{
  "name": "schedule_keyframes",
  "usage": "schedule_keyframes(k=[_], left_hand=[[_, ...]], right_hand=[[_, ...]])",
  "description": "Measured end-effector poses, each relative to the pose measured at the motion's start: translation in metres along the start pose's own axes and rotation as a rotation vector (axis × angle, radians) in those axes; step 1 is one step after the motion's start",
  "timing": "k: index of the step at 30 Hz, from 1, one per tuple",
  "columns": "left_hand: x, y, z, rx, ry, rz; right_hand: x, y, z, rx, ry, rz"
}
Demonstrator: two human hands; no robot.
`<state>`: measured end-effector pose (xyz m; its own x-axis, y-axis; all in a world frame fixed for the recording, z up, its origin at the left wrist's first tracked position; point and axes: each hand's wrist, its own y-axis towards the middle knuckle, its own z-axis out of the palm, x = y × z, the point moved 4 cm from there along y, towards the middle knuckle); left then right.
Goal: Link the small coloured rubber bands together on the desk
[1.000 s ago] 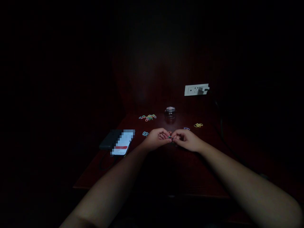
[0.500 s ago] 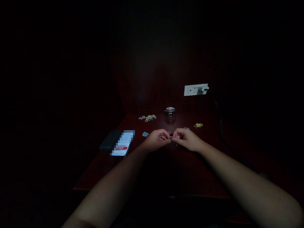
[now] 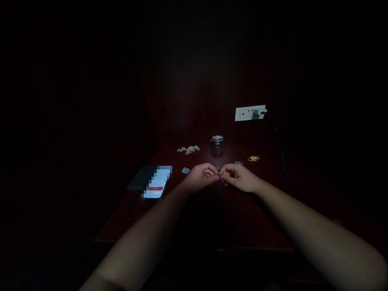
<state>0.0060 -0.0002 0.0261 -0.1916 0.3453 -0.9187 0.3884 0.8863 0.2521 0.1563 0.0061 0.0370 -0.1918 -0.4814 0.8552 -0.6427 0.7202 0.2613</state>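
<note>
My left hand (image 3: 200, 178) and my right hand (image 3: 239, 178) meet over the middle of the dark red table, fingertips pinched together. Between them they hold a small green hair tie (image 3: 218, 174), mostly covered by the fingers. Just behind the fingertips lie red hair ties (image 3: 217, 168), partly hidden. Light blue hair ties (image 3: 185, 171) rest beside my left hand, and purple ones (image 3: 239, 163) lie behind my right hand. Farther right is a small group of yellow hair ties (image 3: 254, 158). A mixed-colour pile of them (image 3: 189, 150) sits at the back left.
A clear lidded jar (image 3: 217, 144) stands at the back of the table (image 3: 242, 234). To the left, a lit phone (image 3: 158, 182) lies against a dark flat box (image 3: 141, 179), with a cable near them. A wall socket (image 3: 247, 113) holds a plug with a cord running down the right.
Both hands stay in nearly the same place, fingertips slightly shifted around the green hair tie. The purple hair ties show a little more. The view has tilted very slightly.
</note>
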Motion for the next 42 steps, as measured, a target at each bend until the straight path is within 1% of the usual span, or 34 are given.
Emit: schedule_keyframes(k=[9,15,18,24,31,37,42], left_hand=[[-0.0015,0.0009,-0.0006,-0.001,-0.041,0.041],[-0.0032,-0.0006,-0.0019,0.03,0.002,0.048],[-0.0042,-0.0006,-0.0017,0.043,0.042,0.067],[-0.0005,0.0014,-0.0026,0.013,0.053,0.062],[-0.0018,-0.0008,-0.0027,0.022,0.041,0.063],[-0.0005,0.0009,-0.0042,-0.033,0.021,0.023],[-0.0001,0.0013,-0.0055,-0.042,0.057,0.033]], right_hand=[[-0.0026,-0.0002,-0.0017,0.001,-0.005,0.024],[0.0001,-0.0005,-0.0035,-0.019,-0.028,-0.008],[-0.0001,-0.0001,-0.0022,-0.006,-0.031,-0.02],[-0.0017,0.0006,0.0014,0.007,0.011,-0.007],[0.0004,0.0007,-0.0019,-0.045,0.011,-0.011],[-0.0014,0.001,0.0,-0.017,0.009,0.004],[-0.0013,0.0014,-0.0026,-0.067,-0.028,-0.063]])
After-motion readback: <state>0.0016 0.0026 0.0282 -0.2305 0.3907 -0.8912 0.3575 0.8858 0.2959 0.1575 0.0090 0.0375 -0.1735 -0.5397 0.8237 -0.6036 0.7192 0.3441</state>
